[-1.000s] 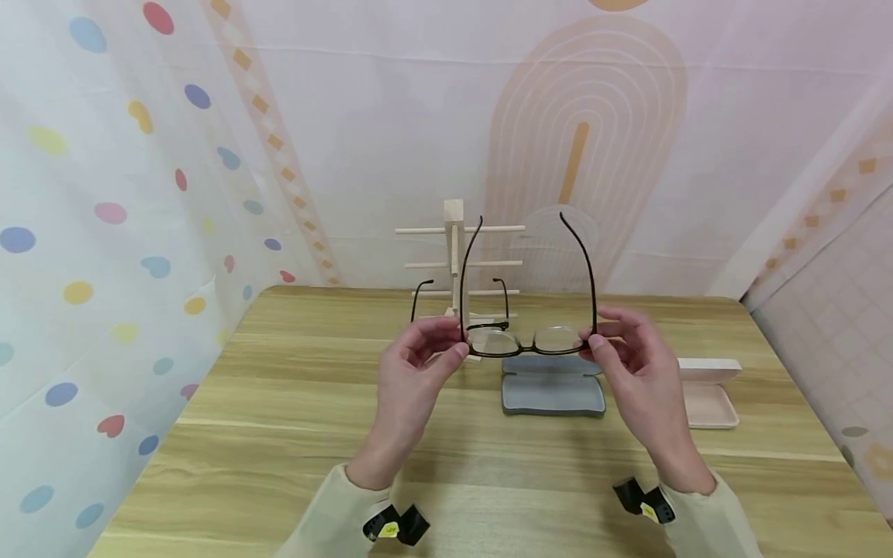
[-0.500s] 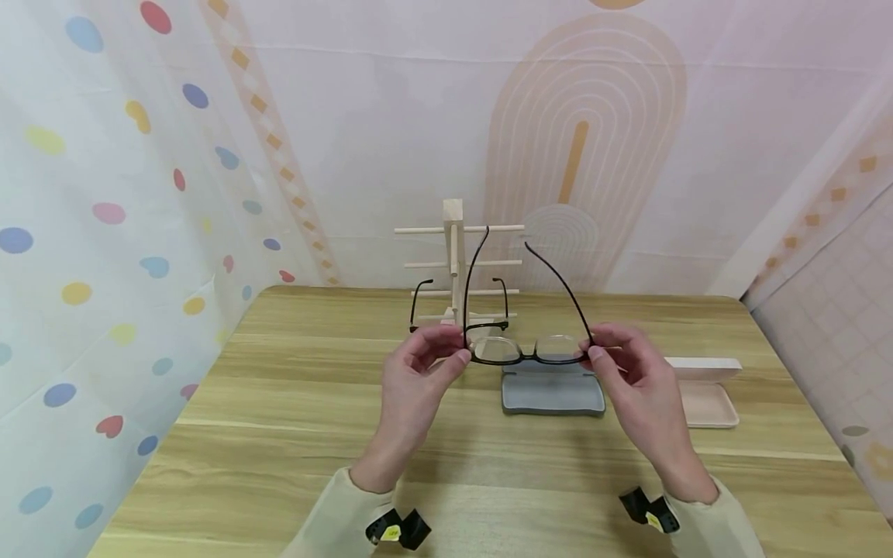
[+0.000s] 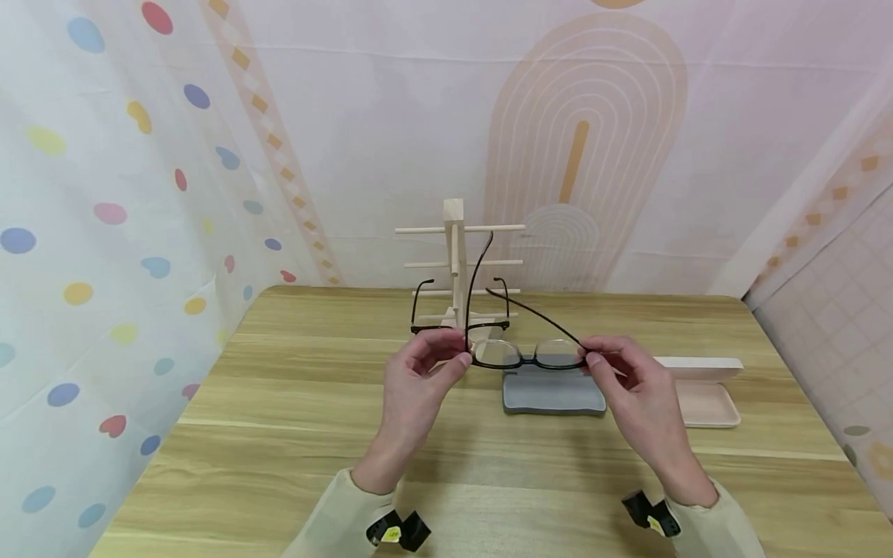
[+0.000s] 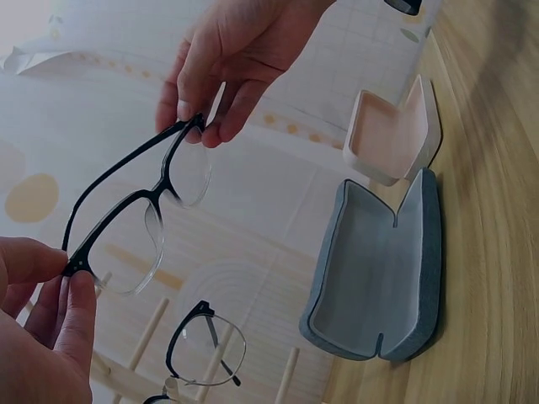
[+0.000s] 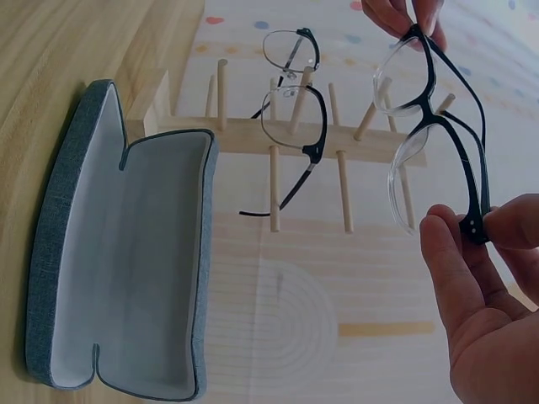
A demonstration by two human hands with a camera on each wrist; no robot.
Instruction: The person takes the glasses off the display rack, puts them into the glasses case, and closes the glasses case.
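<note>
The left hand [image 3: 422,380] and right hand [image 3: 640,394] each pinch one end of the black-framed glasses [image 3: 528,362], held above the table [image 3: 279,442] before the wooden stand [image 3: 453,211], a grip presumably chosen to spare the lenses [image 3: 560,354].

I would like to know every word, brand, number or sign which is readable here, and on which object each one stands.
No text can be read in these pictures.
Left yellow label, on the left black wrist device: dark marks, too small to read.
Right yellow label, on the right black wrist device: too small and blurred.
Held glasses, grey-blue case, pale pink case: no lettering visible.
</note>
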